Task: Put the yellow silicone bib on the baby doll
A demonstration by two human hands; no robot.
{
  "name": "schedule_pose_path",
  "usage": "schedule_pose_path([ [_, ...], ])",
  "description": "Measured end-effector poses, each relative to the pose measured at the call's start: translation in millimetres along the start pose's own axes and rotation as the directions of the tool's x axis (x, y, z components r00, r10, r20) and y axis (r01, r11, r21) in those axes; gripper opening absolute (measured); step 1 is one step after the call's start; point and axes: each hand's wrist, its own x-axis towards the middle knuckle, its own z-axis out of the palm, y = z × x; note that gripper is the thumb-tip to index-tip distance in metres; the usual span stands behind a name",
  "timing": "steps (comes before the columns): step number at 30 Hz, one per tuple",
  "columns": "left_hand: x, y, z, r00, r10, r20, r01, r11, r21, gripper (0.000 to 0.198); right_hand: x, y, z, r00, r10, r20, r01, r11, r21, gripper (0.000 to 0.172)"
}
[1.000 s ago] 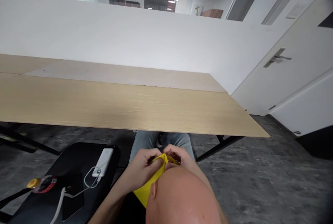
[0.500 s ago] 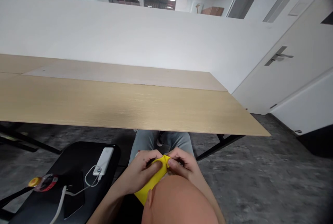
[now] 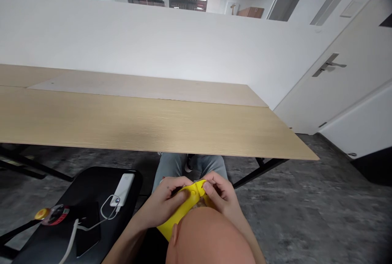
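Below the front edge of a pale wood-veneer counter [image 3: 122,125], over the person's lap: white partition wall [image 3: 153,39], white door [image 3: 352,84] with lever handle, grey mottled carpet [image 3: 297,202]. To the left, black side table [image 3: 61,192] bearing a white power bank [image 3: 123,189] with cable. Folded yellow sheet [image 3: 186,204] lies between the hands, gripped by curled fingers of both left hand [image 3: 165,202] and right hand [image 3: 220,194].

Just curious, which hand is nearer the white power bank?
Left. The left hand is beside the white power bank, not touching; the right hand is farther, past the yellow paper.
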Motion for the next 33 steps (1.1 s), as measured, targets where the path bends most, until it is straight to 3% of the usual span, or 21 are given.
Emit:
schedule_pose_path([
  [5, 2, -5, 0.2, 1.000, -0.019, -0.016, 0.019, 0.999, -0.034, 0.026, 2, -11, 6, 1.000, 0.002, -0.022, -0.003, 0.998, -0.066, 0.026],
  [10, 6, -7, 4.8, 0.993, -0.069, -0.092, 0.076, 0.994, 0.075, 0.027, 1, -17, 10, 0.998, 0.055, -0.019, -0.057, 0.995, -0.079, 0.029],
  [16, 7, -11, 9.0, 0.992, -0.048, -0.119, 0.058, 0.995, 0.077, 0.022, 5, -3, 3, 0.998, -0.020, 0.062, 0.030, 0.985, -0.169, 0.021],
  [21, 6, -11, 8.5, 0.993, -0.044, -0.113, 0.052, 0.996, 0.067, 0.024, 13, 8, 1, 0.993, -0.019, 0.114, 0.041, 0.980, -0.195, 0.036],
  [27, 6, -10, 6.7, 0.995, -0.031, -0.094, 0.037, 0.998, 0.059, 0.032, 9, 0, 5, 0.994, 0.061, 0.086, -0.053, 0.994, -0.096, 0.025],
  [33, 6, -12, 6.7, 0.995, -0.029, -0.099, 0.034, 0.998, 0.044, 0.026, 1, -9, 7, 0.993, 0.112, 0.037, -0.112, 0.994, 0.009, 0.031],
])
